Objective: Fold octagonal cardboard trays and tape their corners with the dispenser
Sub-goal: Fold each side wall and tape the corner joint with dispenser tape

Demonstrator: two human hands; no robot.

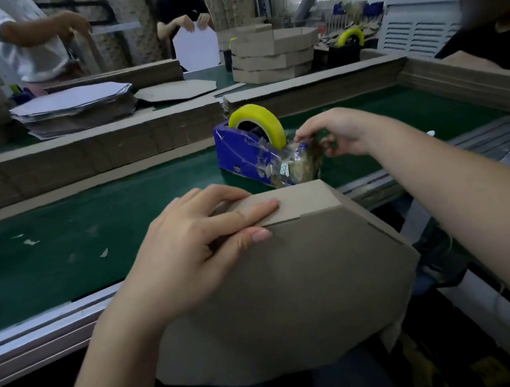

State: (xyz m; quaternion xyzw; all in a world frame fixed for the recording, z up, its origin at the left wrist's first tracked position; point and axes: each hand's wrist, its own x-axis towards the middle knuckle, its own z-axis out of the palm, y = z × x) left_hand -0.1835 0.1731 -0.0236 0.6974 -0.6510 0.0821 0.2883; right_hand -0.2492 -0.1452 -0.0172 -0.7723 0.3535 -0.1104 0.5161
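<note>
Brown corrugated cardboard, the octagonal tray [300,266], sat nearest you, tipped against the metal edge of the belt with its broad panel facing you. Your left hand [196,244] lay over its ten o'clock corner, fingers straight along the folded flap and thumb pressing the panel just below the seam. It pressed rather than clasped.

Beyond the tray at twelve o'clock stood the blue tape dispenser [244,151] with its yellow tape roll [256,119], on the green belt [65,225]. Your right hand [334,130] was at one o'clock, well apart from the tray, fingers curled and pinching the tape end [303,144] at the cutter.

To do this step well, I judged you should keep the flap flat and the seam closed, draw the strip out straight, and tear it cleanly against the blade. A slack left hand would likely let the corner spring open.

Farther off, a stack of flat blanks [76,107] lay at ten o'clock and finished trays [272,56] at twelve.
</note>
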